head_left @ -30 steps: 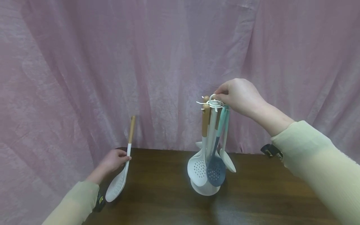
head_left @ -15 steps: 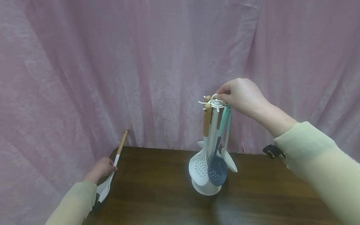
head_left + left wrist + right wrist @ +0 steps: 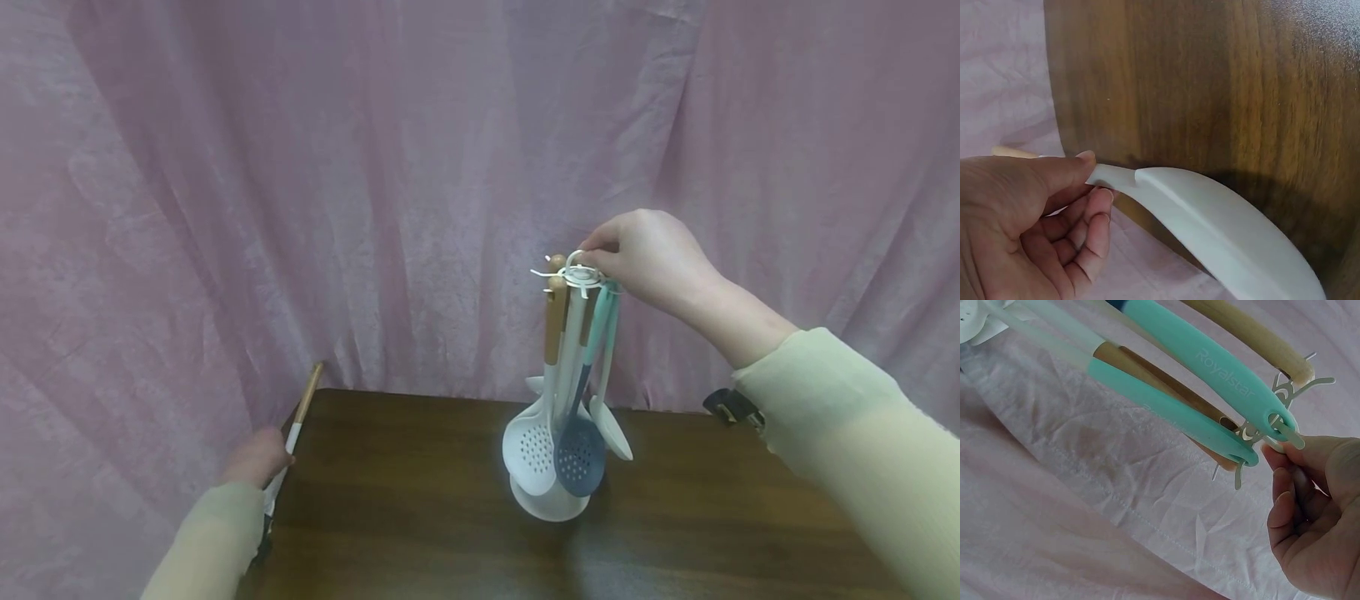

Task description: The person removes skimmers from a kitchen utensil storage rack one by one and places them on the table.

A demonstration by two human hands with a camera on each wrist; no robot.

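Observation:
My left hand (image 3: 255,457) grips a white slotted spoon (image 3: 285,454) with a wooden handle end at the table's far left corner; in the left wrist view the thumb and fingers (image 3: 1072,187) pinch its white neck and the bowl (image 3: 1222,231) hangs over the table edge. My right hand (image 3: 645,254) pinches the ring on top of a white utensil rack (image 3: 576,275). From the rack hang several utensils: a white skimmer (image 3: 531,450), a dark blue skimmer (image 3: 577,454), teal-handled ones (image 3: 1210,369).
A dark wooden table (image 3: 420,517) stands before a pink fabric backdrop (image 3: 300,167). The rack's round white base (image 3: 547,504) sits mid-table. A black strap (image 3: 731,407) is on my right wrist.
My left hand has carried the slotted spoon leftward and down, from over the table to its far left corner. The right hand stays on the rack's top.

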